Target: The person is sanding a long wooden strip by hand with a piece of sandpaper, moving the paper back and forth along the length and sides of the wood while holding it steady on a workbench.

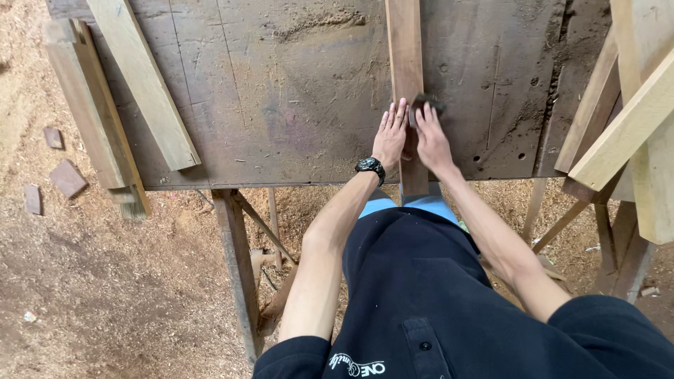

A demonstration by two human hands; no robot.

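A long brown wooden plank [405, 49] lies lengthwise on a dark, dusty workbench [281, 105], its near end overhanging the front edge. My left hand [390, 137], with a black watch on the wrist, rests flat on the plank's left side, fingers together. My right hand [431, 140] presses a small dark sanding block [427, 105] onto the plank just beside the left hand.
A pale board [144, 81] lies diagonally on the bench's left part, and thicker timbers [95, 119] lean off its left edge. Several pale boards [628, 126] are stacked at the right. Sawdust covers the ground, with small wood offcuts [67, 179] at left.
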